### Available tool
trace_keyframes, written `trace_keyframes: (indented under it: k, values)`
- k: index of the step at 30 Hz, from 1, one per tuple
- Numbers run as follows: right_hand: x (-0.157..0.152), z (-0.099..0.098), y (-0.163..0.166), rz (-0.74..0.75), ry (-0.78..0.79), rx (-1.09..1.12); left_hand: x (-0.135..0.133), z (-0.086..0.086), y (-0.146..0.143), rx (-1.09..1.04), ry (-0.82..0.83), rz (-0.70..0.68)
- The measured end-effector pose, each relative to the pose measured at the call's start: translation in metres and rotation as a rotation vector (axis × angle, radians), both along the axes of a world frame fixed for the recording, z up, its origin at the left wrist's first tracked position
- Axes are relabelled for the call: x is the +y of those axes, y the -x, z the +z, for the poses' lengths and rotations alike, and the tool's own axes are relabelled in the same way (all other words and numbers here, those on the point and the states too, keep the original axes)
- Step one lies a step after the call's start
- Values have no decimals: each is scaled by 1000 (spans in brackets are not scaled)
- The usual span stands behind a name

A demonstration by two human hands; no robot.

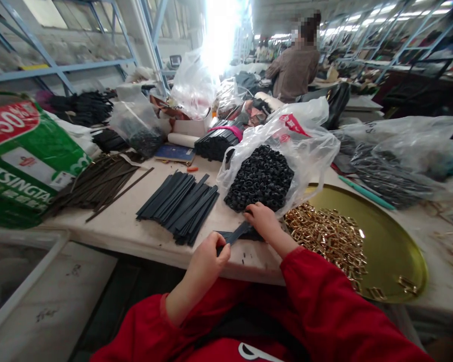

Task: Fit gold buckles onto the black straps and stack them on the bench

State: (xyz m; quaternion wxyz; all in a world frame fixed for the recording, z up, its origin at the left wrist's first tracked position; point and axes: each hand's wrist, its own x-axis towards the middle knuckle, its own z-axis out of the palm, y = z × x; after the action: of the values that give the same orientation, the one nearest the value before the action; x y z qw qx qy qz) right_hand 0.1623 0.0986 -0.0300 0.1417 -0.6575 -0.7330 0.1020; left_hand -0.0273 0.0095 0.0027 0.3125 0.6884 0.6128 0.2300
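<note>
Left grip pinching a strip, right grip at its right end

The strip slants between both grips near the close edge of the surface. Whether the right grip pinches it too, I cannot tell. This piece seems partway: no loop or buckle shows on its visible length. Much appears to remain: loose strips lie left, loops sit in a bag just beyond, buckles heap the tray at right. Any finished count is unclear.

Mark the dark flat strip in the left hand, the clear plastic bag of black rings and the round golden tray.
Dark flat strip (238, 233), head view: middle stretch.
Plastic bag (314, 151), head view: right wall.
Golden tray (394, 246), head view: bare floor.
</note>
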Motion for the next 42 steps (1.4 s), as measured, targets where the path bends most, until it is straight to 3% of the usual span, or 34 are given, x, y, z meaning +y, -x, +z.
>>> trace_keyframes:
  k: [7,10,14,18,24,28,38,42]
  values:
    - [8,-2,-3,15,44,86,8,-2,6,-199,130,84]
    - [-2,6,-13,-67,108,495,13,-8,5,-321,224,49]
    - [-26,18,-20,-209,352,1204,17,-14,4,-444,310,28]
    - [-51,21,-20,-302,495,1504,14,-12,2,-524,351,4]
    - [-75,16,-18,-355,453,1637,0,5,-3,-751,735,-135]
    - [-85,17,-15,-397,438,1697,-11,16,-7,-803,831,-168]
    - [-102,18,-13,-425,408,1868,-31,20,-11,-763,853,-211]
    - [-105,15,-14,-486,410,1915,-32,12,-12,-643,682,-156]
